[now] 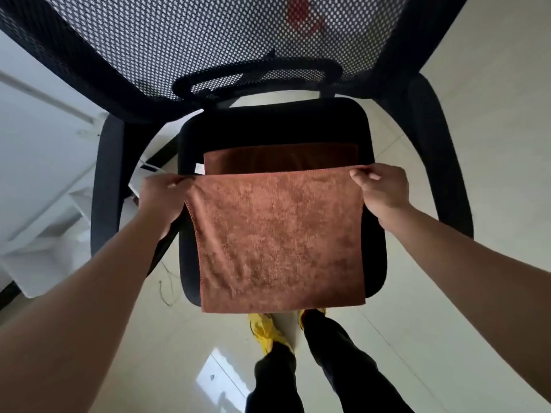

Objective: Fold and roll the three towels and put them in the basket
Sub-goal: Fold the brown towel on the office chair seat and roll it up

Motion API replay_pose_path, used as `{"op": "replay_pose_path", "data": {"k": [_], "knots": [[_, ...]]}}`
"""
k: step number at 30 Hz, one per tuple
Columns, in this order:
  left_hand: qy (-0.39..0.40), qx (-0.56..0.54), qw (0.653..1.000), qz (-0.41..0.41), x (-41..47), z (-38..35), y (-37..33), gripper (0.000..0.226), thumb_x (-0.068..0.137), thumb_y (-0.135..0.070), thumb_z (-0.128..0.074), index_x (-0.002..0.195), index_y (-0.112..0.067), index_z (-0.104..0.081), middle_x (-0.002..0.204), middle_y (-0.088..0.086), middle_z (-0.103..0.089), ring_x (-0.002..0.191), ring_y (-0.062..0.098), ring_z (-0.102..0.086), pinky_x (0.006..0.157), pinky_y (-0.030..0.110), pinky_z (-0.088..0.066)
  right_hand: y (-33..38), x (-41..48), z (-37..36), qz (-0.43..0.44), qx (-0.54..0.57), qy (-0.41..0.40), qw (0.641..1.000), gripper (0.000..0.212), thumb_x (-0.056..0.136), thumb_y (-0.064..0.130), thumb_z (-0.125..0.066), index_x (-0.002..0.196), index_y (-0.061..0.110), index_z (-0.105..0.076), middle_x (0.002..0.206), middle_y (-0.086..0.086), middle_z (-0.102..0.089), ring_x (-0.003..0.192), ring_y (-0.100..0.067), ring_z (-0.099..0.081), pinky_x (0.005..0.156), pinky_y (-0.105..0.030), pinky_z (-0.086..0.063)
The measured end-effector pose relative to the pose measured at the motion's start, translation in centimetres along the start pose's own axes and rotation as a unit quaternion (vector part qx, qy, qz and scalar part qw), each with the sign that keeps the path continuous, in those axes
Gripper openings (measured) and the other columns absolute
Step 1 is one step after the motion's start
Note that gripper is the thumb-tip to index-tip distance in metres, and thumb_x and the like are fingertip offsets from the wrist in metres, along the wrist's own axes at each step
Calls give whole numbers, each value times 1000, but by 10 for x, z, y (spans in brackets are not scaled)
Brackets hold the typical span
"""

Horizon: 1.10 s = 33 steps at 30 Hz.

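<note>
Both hands are up over the chair seat, each one pinching a top corner of the brown towel (278, 239). Left hand (162, 198) has its fingers closed on the left corner, cloth bunched a little at the grip. Right hand (380, 189) is pinched on the right corner, thumb on top, edge pulled taut between the two. I read both as firmly closed on fabric, not just resting on it.

Towel hangs flat from that top edge toward the camera, roughly square, stitched hem showing down both sides. Its lower edge drops past the front lip of the black seat cushion (369, 138) and covers most of it.

Second towel (280, 159), darker brown in the shade, lies flat on the seat just behind the held one; I only see a strip of it. Small white tag sticks out at its left end. I can't tell if the two towels touch.

Mesh backrest (208, 34) fills the top of the view, black armrests either side. Pale glossy floor tiles (465, 308) below. Dark trouser legs (337, 362) and yellow footwear (267, 330) show under the towel's lower edge.
</note>
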<state>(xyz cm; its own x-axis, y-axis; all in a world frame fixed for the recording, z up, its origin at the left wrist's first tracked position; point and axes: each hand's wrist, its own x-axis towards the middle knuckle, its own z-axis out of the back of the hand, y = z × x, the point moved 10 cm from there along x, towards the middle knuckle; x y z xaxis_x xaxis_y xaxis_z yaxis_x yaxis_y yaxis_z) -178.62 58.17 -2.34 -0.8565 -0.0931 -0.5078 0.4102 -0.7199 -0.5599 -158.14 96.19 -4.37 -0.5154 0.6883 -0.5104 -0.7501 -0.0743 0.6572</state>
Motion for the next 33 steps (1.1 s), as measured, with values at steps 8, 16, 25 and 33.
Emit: {"op": "replay_pose_path", "data": {"k": [8, 16, 25, 33], "knots": [[46, -67, 996, 21, 72, -43, -13, 17, 72, -8, -70, 58, -16, -68, 64, 8, -65, 65, 24, -61, 65, 42, -58, 14, 62, -19, 1, -58, -36, 998, 21, 89, 32, -64, 91, 13, -74, 86, -10, -72, 83, -27, -68, 76, -40, -56], [-10, -55, 998, 38, 124, -60, 20, 16, 57, -17, -67, 45, -16, -56, 62, 10, -55, 61, 26, -57, 54, 37, -47, 13, 93, -25, 6, -180, -78, 981, 32, 87, 48, -62, 94, 19, -73, 100, -10, -71, 101, -32, -63, 76, -31, -44], [-8, -63, 998, 6, 92, -49, 4, 35, 56, -43, -80, 62, -23, -52, 65, 0, -58, 65, 22, -59, 58, 35, -52, -3, 78, -22, -77, -96, -66, 990, 42, 73, 56, -67, 59, 18, -57, 83, -12, -72, 83, -34, -69, 79, -43, -57], [52, -53, 988, 132, -31, -51, 120, 34, 60, -40, -82, 80, -17, -67, 74, 5, -67, 69, 25, -62, 76, 44, -54, -94, -41, -31, -173, -19, 16, 985, 37, 74, 54, -74, 85, 19, -71, 87, -2, -72, 86, -25, -68, 82, -44, -56]]}}
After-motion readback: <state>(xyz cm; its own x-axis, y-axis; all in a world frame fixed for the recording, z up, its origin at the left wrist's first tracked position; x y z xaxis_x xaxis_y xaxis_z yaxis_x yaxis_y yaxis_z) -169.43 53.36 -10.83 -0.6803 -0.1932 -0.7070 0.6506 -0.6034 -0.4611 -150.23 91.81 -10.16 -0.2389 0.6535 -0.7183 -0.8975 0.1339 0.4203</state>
